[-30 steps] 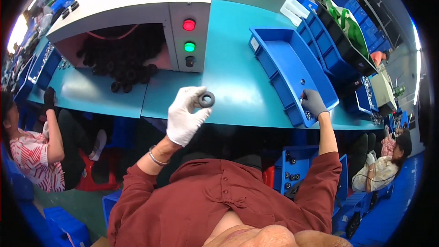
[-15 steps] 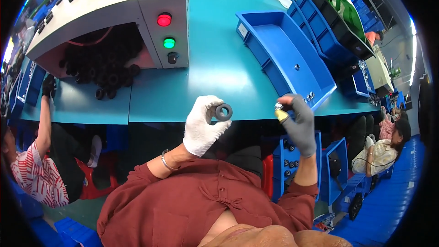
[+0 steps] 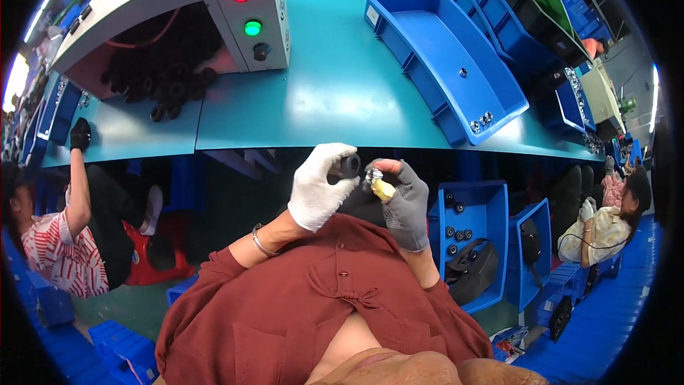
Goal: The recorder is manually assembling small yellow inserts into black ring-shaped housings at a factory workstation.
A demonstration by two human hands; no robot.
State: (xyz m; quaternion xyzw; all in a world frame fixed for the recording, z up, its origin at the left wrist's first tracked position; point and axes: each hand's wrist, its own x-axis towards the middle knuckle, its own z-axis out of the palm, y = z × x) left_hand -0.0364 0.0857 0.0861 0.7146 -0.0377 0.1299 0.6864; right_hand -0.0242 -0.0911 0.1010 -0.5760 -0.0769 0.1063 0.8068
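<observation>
Left hand raised, pinching black ring, right hand gripping small metal part.

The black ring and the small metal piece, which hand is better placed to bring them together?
The right hand, probably. It pinches the small metal piece at its fingertips, right beside the black ring. The left hand has its grip wrapped round the ring, so it looks better suited to holding it steady.

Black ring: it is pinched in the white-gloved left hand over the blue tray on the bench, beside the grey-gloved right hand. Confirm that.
Not over the tray. In the head view the left hand pinches the black ring below the bench edge, above the lap, beside the right hand. The blue tray lies further off on the bench.
</observation>
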